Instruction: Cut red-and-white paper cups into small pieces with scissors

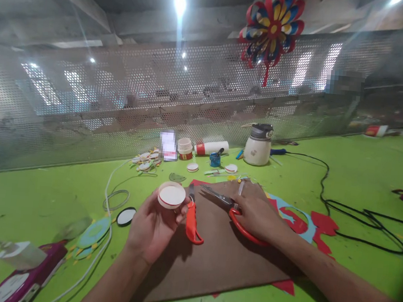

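My left hand (158,224) is closed around a shallow, round white paper cup base (171,195) with a thin red line at its rim, held above the brown board (208,269). My right hand (255,214) grips a pair of scissors (220,196) with red handles; their blades point left, slightly apart. Between the two hands, a knife (193,221) with an orange-red handle lies on the board. Cut red and light blue paper (296,220) shows past the board's right edge, beneath my right forearm.
Further back stand paper cups (185,149), a lying stack of cups (212,147), a blue jar (215,159), a white jug (257,149) and a phone (168,146). A purple power strip (28,277) and white cable lie left; a black cable (326,176) curls right. A perforated metal screen (139,94) borders the green table.
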The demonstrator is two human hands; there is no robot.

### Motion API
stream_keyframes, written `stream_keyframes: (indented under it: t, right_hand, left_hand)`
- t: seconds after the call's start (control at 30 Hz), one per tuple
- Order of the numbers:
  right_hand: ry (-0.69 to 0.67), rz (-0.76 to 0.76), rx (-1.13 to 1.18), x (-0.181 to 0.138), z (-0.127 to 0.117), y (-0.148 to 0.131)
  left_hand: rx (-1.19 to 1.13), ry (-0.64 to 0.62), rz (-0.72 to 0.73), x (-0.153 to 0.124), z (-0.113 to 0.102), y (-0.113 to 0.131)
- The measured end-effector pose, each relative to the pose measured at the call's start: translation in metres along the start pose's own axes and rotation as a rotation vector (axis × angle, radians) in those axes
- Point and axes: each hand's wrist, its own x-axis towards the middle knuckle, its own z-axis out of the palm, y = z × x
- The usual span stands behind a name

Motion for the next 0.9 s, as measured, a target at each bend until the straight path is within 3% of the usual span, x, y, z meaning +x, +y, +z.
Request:
stream_keyframes:
  t: [0.17, 0.37, 0.63, 0.77, 0.9]
  right_hand:
    - [0.087, -0.04, -0.006, 0.004, 0.005, 0.006]
    - [0.151, -0.092, 0.033, 0.01, 0.005, 0.007]
    - [0.181, -0.099, 0.105, 0.012, 0.008, 0.009]
    - [0.185, -0.076, 0.138, 0.015, 0.011, 0.01]
    - [0.204, -0.073, 0.155, 0.016, 0.011, 0.009]
  left_hand:
    - [0.001, 0.046, -0.005, 0.001, 0.001, 0.002]
    - [-0.006, 0.192, 0.02, 0.007, 0.001, 0.003]
    - [-0.015, 0.275, 0.061, 0.011, -0.001, 0.004]
    - [-0.016, 0.289, 0.082, 0.011, -0.003, 0.003]
    - [0.09, 0.186, 0.217, 0.011, -0.008, -0.002]
